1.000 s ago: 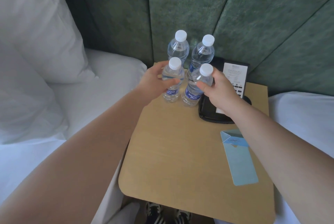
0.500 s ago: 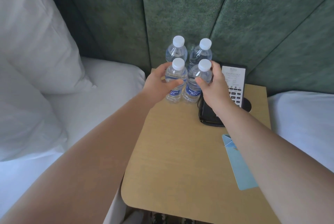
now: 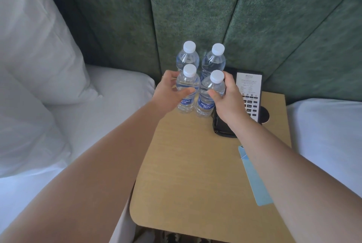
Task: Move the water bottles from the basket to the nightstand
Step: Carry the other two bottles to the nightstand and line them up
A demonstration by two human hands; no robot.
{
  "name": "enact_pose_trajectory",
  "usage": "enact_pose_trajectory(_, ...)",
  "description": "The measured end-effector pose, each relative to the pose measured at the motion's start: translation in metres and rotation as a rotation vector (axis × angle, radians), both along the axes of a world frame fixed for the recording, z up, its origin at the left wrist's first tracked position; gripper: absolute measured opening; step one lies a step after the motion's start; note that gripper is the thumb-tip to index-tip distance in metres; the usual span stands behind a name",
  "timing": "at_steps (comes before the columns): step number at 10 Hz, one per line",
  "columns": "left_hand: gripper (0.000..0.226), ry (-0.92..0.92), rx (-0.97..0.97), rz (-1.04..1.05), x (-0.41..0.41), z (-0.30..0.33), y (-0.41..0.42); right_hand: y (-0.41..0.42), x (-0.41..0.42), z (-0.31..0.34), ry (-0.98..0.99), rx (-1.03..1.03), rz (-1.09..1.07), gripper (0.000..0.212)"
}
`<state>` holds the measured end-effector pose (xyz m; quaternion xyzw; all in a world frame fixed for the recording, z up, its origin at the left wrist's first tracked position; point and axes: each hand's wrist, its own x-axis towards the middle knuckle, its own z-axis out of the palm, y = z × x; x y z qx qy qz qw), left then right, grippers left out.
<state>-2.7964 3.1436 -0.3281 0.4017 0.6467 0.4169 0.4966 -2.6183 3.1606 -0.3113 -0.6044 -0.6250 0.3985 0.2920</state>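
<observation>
Clear water bottles — four on one nightstand — left hand and right hand each grip one.

"AQUAFINA" is printed in white on the blue label of the bottle gripped by the left hand, and again on the bottle held by the right hand. Print on the white card just beyond the right hand is too small to be read.
</observation>
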Motion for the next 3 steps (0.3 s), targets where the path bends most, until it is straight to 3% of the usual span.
enact_pose_trajectory(2, 0.06, 0.077, -0.01, 0.034, 0.006, -0.002, -0.007, 0.003, -0.004, 0.007, 0.042, -0.03, -0.028, 0.047)
enact_pose_trajectory(3, 0.08, 0.222, -0.028, -0.002, 0.007, 0.006, -0.015, -0.001, -0.002, 0.015, 0.046, -0.063, -0.006, 0.052)
